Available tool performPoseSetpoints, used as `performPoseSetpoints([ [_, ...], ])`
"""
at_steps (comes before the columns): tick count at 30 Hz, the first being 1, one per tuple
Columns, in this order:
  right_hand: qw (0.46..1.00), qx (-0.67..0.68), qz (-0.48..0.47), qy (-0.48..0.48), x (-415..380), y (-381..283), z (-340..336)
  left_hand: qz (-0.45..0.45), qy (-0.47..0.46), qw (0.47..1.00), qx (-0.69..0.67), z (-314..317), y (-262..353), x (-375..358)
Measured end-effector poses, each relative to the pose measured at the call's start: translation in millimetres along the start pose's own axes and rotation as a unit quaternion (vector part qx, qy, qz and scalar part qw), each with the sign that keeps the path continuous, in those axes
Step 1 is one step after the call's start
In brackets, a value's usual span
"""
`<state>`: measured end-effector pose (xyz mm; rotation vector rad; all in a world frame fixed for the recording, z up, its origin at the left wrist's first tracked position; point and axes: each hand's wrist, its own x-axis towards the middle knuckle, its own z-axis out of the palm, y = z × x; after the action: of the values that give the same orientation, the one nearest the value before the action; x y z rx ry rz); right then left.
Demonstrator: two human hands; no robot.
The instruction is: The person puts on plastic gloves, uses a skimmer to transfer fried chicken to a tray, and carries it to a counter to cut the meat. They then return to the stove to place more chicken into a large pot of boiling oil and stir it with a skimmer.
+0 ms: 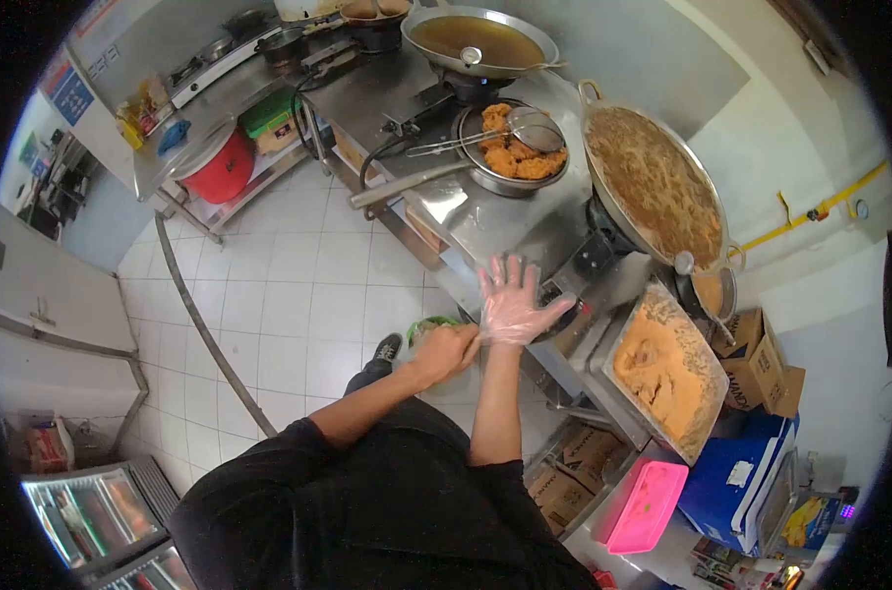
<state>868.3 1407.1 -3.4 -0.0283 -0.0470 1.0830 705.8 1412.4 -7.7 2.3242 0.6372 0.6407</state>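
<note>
My right hand (513,303) wears a clear plastic glove, its fingers spread wide above the front edge of the steel counter (530,224). At its wrist, my bare left hand (444,354) is closed on the cuff of that glove. Beyond the hands, fried breaded pieces (510,157) lie in a round metal pan. A wire skimmer (536,130) rests over them. Right of that pan, a large wok (653,187) holds bubbling oil with food frying in it. Nearer my right side is a tray of orange-tinted breading flour (662,369).
Another wok of oil (475,41) sits at the back on a burner. A yellow gas pipe (815,211) runs along the right wall. At lower right are a pink plastic tray (648,506) and a blue cooler (736,482). A red tub (220,169) stands on the left shelf.
</note>
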Motion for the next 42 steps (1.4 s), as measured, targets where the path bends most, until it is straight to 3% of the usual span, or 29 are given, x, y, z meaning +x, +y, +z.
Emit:
performPoseSetpoints([
  [1, 0.998, -0.006, -0.025, 0.054, 12.0, 10.0, 17.9, -0.012, -0.007, 1.000, 0.024, -6.5, -8.3, 6.7],
  [2, 0.999, -0.007, -0.022, 0.026, 25.1, 15.3, 22.5, -0.007, -0.012, 1.000, 0.026, -9.8, -20.7, 9.7],
  [5, 0.998, 0.050, -0.043, 0.006, 60.4, 5.6, -0.9, 0.105, -0.078, 0.991, 0.034, -36.8, -70.5, 7.3],
  [6, 0.998, -0.009, -0.055, -0.003, 66.5, 2.0, 1.7, 0.047, -0.253, 0.966, -0.001, -68.4, -86.8, 9.8],
  [8, 0.998, -0.058, -0.021, -0.033, 69.8, -4.5, 3.8, -0.047, -0.370, 0.922, -0.106, -83.7, -172.3, 15.0],
  [10, 0.993, -0.120, -0.013, 0.000, 58.7, -12.3, -14.0, -0.174, -0.309, 0.926, -0.129, -108.3, -265.3, 35.1],
  [11, 0.986, -0.156, -0.018, 0.049, 45.5, -15.1, -33.6, -0.117, -0.303, 0.924, -0.202, -120.6, -331.7, 53.2],
  [12, 0.977, -0.188, -0.022, 0.100, 29.8, -14.7, -53.0, -0.218, -0.273, 0.906, -0.238, -149.7, -369.2, 82.4],
  [13, 0.949, -0.246, -0.017, 0.197, 14.3, -8.9, -68.6, -0.307, -0.205, 0.891, -0.266, -176.7, -378.6, 124.5],
  [15, 0.856, -0.340, 0.002, 0.390, -29.5, 6.3, -100.0, -0.279, -0.110, 0.917, -0.262, -206.8, -433.2, 190.9],
  [17, 0.766, -0.361, 0.018, 0.532, -87.8, 23.9, -152.9, -0.316, -0.051, 0.924, -0.207, -216.6, -477.6, 253.9],
  [20, 0.638, -0.381, 0.088, 0.663, -221.7, 61.9, -221.3, -0.283, -0.057, 0.938, -0.190, -213.2, -588.3, 314.6],
  [21, 0.602, -0.355, 0.115, 0.706, -268.6, 78.1, -236.8, -0.328, -0.066, 0.918, -0.214, -211.2, -607.3, 333.8],
  [22, 0.594, -0.327, 0.154, 0.718, -334.5, 95.5, -269.2, -0.371, -0.069, 0.895, -0.237, -209.7, -622.1, 353.1],
  [23, 0.622, -0.236, 0.169, 0.727, -401.7, 118.8, -291.6, -0.403, -0.069, 0.874, -0.263, -204.3, -623.3, 365.2],
  [24, 0.593, -0.220, 0.146, 0.760, -442.2, 152.1, -278.0, -0.434, -0.066, 0.852, -0.287, -199.0, -624.7, 377.0],
  [25, 0.564, -0.208, 0.124, 0.790, -458.6, 182.7, -262.0, -0.453, -0.061, 0.831, -0.316, -197.5, -619.5, 380.0],
  [26, 0.543, -0.177, 0.156, 0.806, -456.7, 200.6, -226.5, -0.473, -0.054, 0.809, -0.345, -197.5, -614.5, 380.7],
  [28, 0.497, -0.124, 0.222, 0.830, -497.4, 239.7, -230.3, -0.500, 0.017, 0.778, -0.381, -182.7, -587.3, 379.1],
  [29, 0.500, -0.120, 0.223, 0.828, -487.3, 249.5, -210.1, -0.513, 0.054, 0.759, -0.398, -179.3, -580.9, 378.2],
  [30, 0.518, -0.110, 0.214, 0.821, -479.2, 257.6, -196.1, -0.489, 0.002, 0.753, -0.440, -181.8, -611.9, 375.5],
  [33, 0.542, -0.085, 0.197, 0.812, -451.9, 273.3, -190.3, -0.414, -0.071, 0.785, -0.455, -187.0, -646.1, 363.7],
  [35, 0.549, -0.091, 0.189, 0.809, -423.4, 276.1, -193.1, -0.393, -0.047, 0.856, -0.332, -183.6, -573.4, 364.7],
  [37, 0.560, -0.103, 0.192, 0.799, -406.7, 272.2, -200.4, -0.380, -0.040, 0.888, -0.256, -183.1, -560.1, 365.4],
  [39, 0.577, -0.120, 0.205, 0.781, -392.3, 269.5, -214.6, -0.376, -0.051, 0.895, -0.234, -181.4, -607.2, 370.0],
  [42, 0.584, -0.120, 0.194, 0.779, -374.9, 259.1, -219.6, -0.409, 0.009, 0.870, -0.275, -168.3, -634.1, 368.6],
])
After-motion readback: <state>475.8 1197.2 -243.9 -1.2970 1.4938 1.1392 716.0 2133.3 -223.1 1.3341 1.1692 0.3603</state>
